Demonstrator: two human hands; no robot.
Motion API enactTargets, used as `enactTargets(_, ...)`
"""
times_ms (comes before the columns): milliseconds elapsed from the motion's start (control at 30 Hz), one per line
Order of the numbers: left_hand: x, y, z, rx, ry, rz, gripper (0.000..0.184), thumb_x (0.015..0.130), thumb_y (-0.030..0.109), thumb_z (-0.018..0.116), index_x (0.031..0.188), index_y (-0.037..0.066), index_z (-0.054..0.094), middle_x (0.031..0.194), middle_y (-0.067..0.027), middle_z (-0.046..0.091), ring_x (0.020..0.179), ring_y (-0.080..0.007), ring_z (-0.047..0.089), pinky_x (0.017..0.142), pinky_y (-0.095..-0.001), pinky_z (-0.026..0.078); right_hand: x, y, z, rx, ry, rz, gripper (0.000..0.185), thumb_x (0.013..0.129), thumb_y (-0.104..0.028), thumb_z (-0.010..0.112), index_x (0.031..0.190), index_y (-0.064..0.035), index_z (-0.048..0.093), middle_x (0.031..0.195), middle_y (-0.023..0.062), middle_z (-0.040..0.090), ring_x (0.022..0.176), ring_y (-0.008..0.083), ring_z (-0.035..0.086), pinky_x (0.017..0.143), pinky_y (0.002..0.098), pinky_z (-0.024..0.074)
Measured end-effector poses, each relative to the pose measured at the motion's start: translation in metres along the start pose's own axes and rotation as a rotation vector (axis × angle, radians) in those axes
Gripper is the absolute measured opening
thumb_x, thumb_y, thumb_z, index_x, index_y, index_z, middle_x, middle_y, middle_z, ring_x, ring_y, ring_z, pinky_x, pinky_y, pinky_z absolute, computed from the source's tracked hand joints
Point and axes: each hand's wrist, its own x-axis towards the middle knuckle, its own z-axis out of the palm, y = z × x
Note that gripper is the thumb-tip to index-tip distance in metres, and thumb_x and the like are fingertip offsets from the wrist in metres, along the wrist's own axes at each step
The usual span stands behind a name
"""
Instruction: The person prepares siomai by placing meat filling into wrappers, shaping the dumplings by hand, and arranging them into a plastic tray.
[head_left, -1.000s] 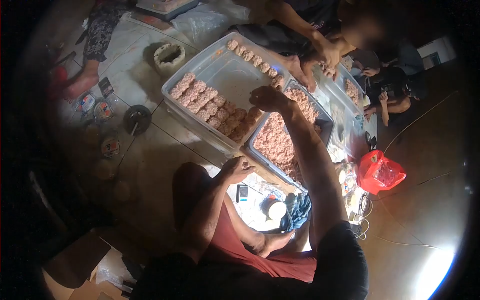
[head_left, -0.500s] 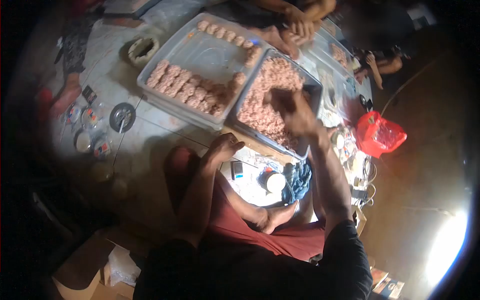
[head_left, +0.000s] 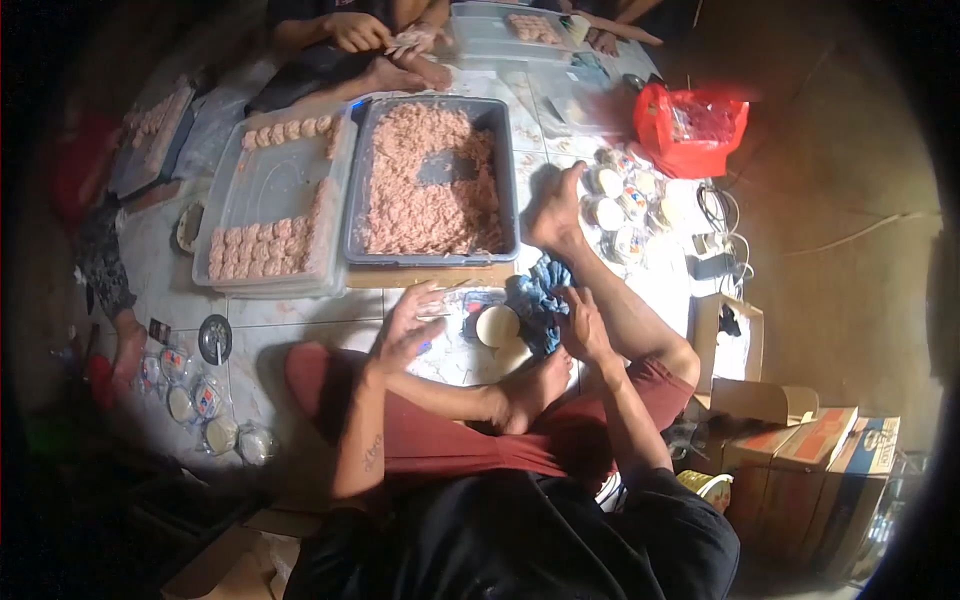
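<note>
- My left forearm points forward, the left hand (head_left: 408, 328) raised in front of the tub (head_left: 508, 222), its fingers spread wide and free.
- My right forearm angles forward and inward; the right hand (head_left: 586, 332) is at the right edge of the blue cloth (head_left: 538, 296), fingers bent. I can't tell whether they grip it.
- The cloth lies crumpled on the floor (head_left: 262, 342), beside the white round lid (head_left: 497, 326), its long axis running roughly away from me.

No text readable; print on carton (head_left: 868, 447), marks on left forearm (head_left: 372, 453) seem too small.
</note>
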Motion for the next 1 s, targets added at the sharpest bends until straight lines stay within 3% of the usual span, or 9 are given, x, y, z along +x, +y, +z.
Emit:
enactTargets(200,0.025,0.008,0.060,0.497,-0.140,0.249,0.130,0.060,0.053,0.094,0.156,0.004,0.021,0.153,-0.0229,0.042,0.140,-0.0340,0.043,0.110,-0.0483,0.041,-0.001,0.053,0.077,-0.169,-0.107,0.206,0.063,0.090,-0.034,0.065,0.144,-0.0071,0.045,0.115,0.0327,0.055,0.107,0.0519,0.058,0.094,0.0519,0.0509)
enactTargets(367,0.029,-0.002,0.076,0.392,-0.178,0.248,0.140,0.055,0.058,0.094,0.158,0.004,0.015,0.156,-0.0238,0.035,0.142,-0.0382,0.039,0.112,-0.0502,0.039,0.016,0.028,0.040,0.212,0.154,0.394,0.031,0.095,-0.029,0.062,0.092,0.0011,0.056,0.090,0.0305,0.063,0.090,0.0500,0.061,0.081,0.0556,0.0458)
enactTargets(433,0.035,-0.009,0.078,0.262,-0.162,0.167,0.146,0.056,0.077,0.083,0.160,0.003,0.009,0.160,-0.0228,0.028,0.144,-0.0419,0.035,0.116,-0.0522,0.032,0.015,0.010,0.021,0.411,0.203,0.444,0.034,0.097,-0.027,0.058,0.117,0.0009,0.059,0.110,0.0329,0.064,0.106,0.0488,0.061,0.093,0.0493,0.0473)
enactTargets(567,0.085,-0.141,0.080,-0.655,-0.116,-0.040,0.084,0.100,0.071,0.033,0.148,0.002,0.041,0.147,-0.0073,0.048,0.133,-0.0199,0.047,0.112,-0.0351,0.037,-0.013,-0.075,0.020,0.803,0.181,0.357,0.053,0.100,-0.027,0.055,0.146,-0.0037,0.045,0.142,0.0307,0.052,0.136,0.0394,0.049,0.112,0.0409,0.0376)
enactTargets(667,0.063,-0.057,0.159,-0.028,0.296,0.133,0.057,0.110,0.043,0.031,0.136,-0.005,0.049,0.137,-0.0121,0.052,0.128,-0.0201,0.047,0.109,-0.0340,0.038,0.010,-0.076,0.020,0.817,0.304,0.419,0.054,0.101,-0.035,0.056,0.144,-0.0036,0.049,0.140,0.0292,0.054,0.135,0.0409,0.049,0.110,0.0423,0.0390)
enactTargets(733,0.064,-0.043,0.182,0.092,0.306,0.395,0.062,0.110,0.050,0.028,0.139,-0.001,0.048,0.132,-0.0087,0.055,0.121,-0.0183,0.049,0.104,-0.0348,0.040,0.031,-0.059,0.022,0.647,0.392,0.456,0.050,0.100,-0.035,0.057,0.139,-0.0037,0.054,0.129,0.0303,0.061,0.124,0.0444,0.057,0.104,0.0445,0.0448)
enactTargets(800,0.049,-0.046,0.172,0.261,0.117,0.173,0.055,0.108,0.048,0.039,0.127,-0.002,0.053,0.123,-0.0104,0.052,0.116,-0.0197,0.046,0.104,-0.0358,0.037,0.048,-0.043,0.011,0.487,0.364,0.570,0.046,0.099,-0.033,0.058,0.134,-0.0045,0.059,0.117,0.0296,0.067,0.112,0.0465,0.063,0.096,0.0470,0.0492)
enactTargets(967,0.082,-0.027,0.153,0.464,-0.091,0.406,0.065,0.093,0.066,0.056,0.103,0.001,0.058,0.095,-0.0123,0.050,0.090,-0.0259,0.050,0.086,-0.0404,0.042,0.043,-0.041,0.027,0.930,0.449,0.565,0.042,0.097,-0.029,0.061,0.126,0.0026,0.063,0.118,0.0253,0.068,0.106,0.0398,0.067,0.097,0.0415,0.0489)
enactTargets(1000,0.095,-0.030,0.137,0.563,-0.228,0.337,0.072,0.086,0.068,0.063,0.113,0.001,0.056,0.108,-0.0134,0.051,0.103,-0.0278,0.050,0.095,-0.0415,0.040,0.031,-0.035,0.026,0.326,0.539,-0.134,0.040,0.099,-0.023,0.061,0.125,0.0064,0.060,0.113,0.0201,0.070,0.102,0.0296,0.068,0.092,0.0352,0.0514)
